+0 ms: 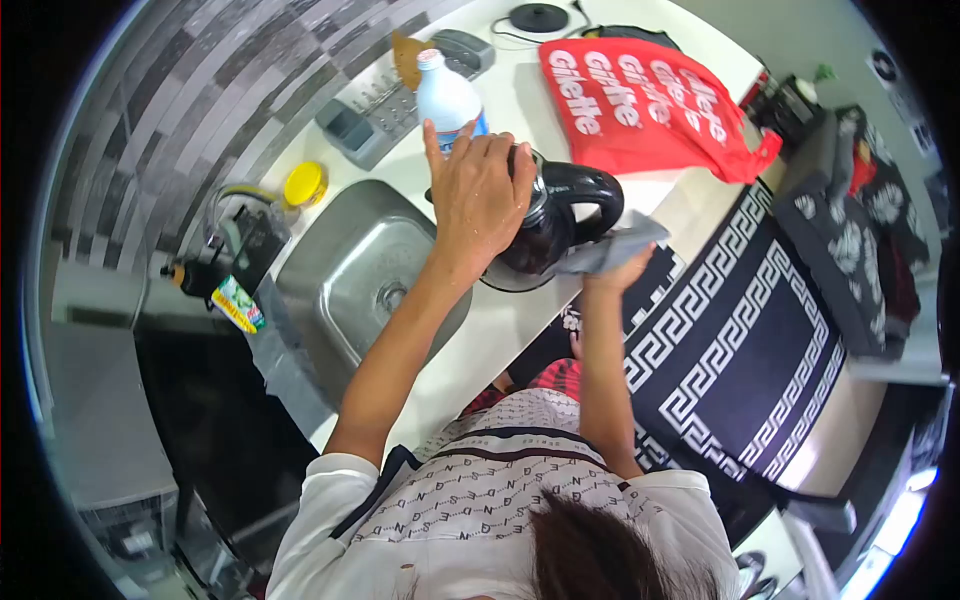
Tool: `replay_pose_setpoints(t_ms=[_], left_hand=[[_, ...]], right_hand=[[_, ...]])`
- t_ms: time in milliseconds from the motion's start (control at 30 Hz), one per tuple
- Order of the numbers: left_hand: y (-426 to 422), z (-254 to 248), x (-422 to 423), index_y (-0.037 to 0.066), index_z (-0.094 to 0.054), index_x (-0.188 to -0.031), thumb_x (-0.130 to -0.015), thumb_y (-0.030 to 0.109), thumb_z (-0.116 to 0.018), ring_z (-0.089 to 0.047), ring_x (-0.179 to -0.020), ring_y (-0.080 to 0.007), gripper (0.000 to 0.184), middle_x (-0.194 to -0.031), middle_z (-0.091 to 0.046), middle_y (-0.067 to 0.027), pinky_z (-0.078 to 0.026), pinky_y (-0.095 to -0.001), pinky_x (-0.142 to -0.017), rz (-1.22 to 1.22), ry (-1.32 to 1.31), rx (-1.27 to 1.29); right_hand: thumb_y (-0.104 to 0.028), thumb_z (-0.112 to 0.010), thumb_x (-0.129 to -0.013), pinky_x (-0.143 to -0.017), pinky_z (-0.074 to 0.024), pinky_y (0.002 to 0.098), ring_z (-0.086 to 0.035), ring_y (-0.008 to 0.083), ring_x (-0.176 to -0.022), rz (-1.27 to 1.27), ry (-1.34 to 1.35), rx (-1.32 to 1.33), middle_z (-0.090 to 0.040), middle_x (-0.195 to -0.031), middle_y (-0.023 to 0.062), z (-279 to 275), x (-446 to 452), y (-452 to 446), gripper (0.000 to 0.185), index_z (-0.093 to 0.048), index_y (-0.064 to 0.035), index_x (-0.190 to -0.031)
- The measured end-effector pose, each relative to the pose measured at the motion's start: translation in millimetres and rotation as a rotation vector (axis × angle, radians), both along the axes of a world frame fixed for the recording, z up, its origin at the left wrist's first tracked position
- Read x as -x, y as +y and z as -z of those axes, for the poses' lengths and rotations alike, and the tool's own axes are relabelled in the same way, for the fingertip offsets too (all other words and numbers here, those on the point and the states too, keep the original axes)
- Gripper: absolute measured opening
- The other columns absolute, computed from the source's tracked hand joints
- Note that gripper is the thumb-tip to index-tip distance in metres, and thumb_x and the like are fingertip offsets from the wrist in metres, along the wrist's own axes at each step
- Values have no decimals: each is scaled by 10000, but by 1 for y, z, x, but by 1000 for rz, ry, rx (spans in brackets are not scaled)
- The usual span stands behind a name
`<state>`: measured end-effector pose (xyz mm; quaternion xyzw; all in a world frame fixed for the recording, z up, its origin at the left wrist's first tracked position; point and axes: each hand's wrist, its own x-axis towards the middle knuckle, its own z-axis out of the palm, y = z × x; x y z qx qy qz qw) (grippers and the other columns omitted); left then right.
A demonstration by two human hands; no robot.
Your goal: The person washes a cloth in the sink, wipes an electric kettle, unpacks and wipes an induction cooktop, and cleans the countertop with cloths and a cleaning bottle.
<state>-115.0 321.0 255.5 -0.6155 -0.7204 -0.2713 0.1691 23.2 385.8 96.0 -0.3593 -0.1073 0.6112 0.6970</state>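
The left hand [485, 195] lies over the top of a black electric kettle [545, 235], though whether its hidden fingertips grip cannot be told, while the right hand [622, 272] is closed on a gray cloth [612, 247] at the kettle's side, below the handle. The kettle is at the white countertop [432, 405], just beside the stainless-steel sink [350, 235], with a red Gillette bag [640, 110] beyond it.

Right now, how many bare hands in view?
2. Left hand is against the glossy black kettle with a curved handle; right hand holds a crumpled grey cloth beside it, partly hidden by the cloth. No others show.
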Motion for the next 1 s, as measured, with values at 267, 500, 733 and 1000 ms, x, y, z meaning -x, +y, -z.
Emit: replay_pose_setpoints(t_ms=[267,500,733,1000], left_hand=[[-3,-2,1,79,-613,-972,-875,255,-484,-458,-1143,-280,239,-1008,-622,-47,-118,-527,-1029,-40,32,-31],[-50,38,-106,33,-445,-1150,-709,274,-687,-404,-1064,-294,557,-1104,-458,-153,-303,-383,-888,-438,-272,-422],[-42,53,-171,31,-230,-1273,-853,253,-556,-469,-897,-166,576,-970,-501,-104,-342,-296,-816,-362,-1165,-600],[-42,74,-145,52,-237,-1229,-923,430,-330,-463,-537,-127,495,-692,-486,-89,-396,-242,-505,-359,-1157,-760]], right_hand=[[-316,-353,-940,-792,-382,288,-477,164,-869,-711,-976,-787,-510,-942,84,-84,-24,22,422,-451,45,-1134],[-402,-307,-947,-762,-426,268,-533,148,-840,-1050,-227,64,-574,-938,82,-31,-51,-30,509,-543,38,-1041],[-453,-212,-947,-813,-414,265,-514,113,-927,-1018,624,-285,-528,-1033,23,-47,-23,17,491,-402,-78,-1201],[-514,-165,-919,-1072,-96,379,-176,282,-1315,-1121,-451,-1064,-218,-1417,148,-100,21,2,676,-235,-5,-1359]])
